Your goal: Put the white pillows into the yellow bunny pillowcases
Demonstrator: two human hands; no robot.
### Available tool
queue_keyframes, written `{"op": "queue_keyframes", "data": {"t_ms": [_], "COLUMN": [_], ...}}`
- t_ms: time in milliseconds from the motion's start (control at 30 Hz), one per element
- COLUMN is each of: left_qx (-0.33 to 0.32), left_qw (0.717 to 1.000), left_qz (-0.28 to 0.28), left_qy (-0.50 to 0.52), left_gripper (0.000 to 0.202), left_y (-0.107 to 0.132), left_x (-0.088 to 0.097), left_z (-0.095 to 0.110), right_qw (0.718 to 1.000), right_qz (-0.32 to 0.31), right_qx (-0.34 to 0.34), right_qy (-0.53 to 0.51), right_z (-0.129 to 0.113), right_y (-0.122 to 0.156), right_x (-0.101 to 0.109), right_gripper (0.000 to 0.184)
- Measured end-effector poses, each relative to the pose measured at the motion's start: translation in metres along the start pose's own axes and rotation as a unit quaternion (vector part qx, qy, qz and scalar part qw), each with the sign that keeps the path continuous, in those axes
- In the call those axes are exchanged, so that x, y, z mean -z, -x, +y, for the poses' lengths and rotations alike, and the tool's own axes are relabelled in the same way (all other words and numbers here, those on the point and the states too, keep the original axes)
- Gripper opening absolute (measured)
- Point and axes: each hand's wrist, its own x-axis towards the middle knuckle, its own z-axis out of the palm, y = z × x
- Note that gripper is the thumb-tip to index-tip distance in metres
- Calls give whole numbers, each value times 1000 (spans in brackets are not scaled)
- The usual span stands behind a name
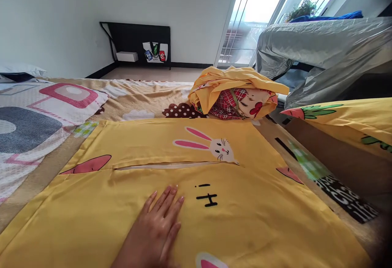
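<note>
Across the lower and middle frame, one yellow cover lies spread on one patterned blanket, with one slightly gaping slit running across it. At bottom centre, the left hand rests palm down on the cover, fingers extended, grasping nothing; the right hand is out of view, so I cannot tell its state. Pressing the cloth flat probably goes best with light, even pressure, fingertips clear of the slit. Also counted: one yellow bundle, upper right of centre; one yellow cloth, right edge.
</note>
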Motion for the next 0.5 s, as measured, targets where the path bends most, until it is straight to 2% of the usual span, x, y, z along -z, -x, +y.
{"op": "queue_keyframes", "data": {"t_ms": [167, 233, 333, 400, 500], "left_qx": [7, 17, 33, 69, 184], "left_qw": [999, 999, 999, 997, 983], "left_qz": [21, 28, 21, -3, -16], "left_qy": [-36, -37, -36, -32, -19], "left_gripper": [50, 48, 50, 55, 61], "left_y": [3, 3, 12, 34, 94], "left_x": [-6, -4, 0, 0, -2], "left_z": [5, 8, 3, -13, -55], "right_qw": [995, 996, 984, 973, 952], "right_qz": [82, 50, -42, -72, -90], "right_qx": [-52, -36, 15, -3, -106], "right_qy": [22, 71, 173, 221, 271], "right_z": [26, 34, 50, 65, 94], "right_y": [-1, -4, -6, 0, 30], "right_x": [16, 28, 54, 74, 105], "right_gripper": [47, 54, 65, 68, 68]}}
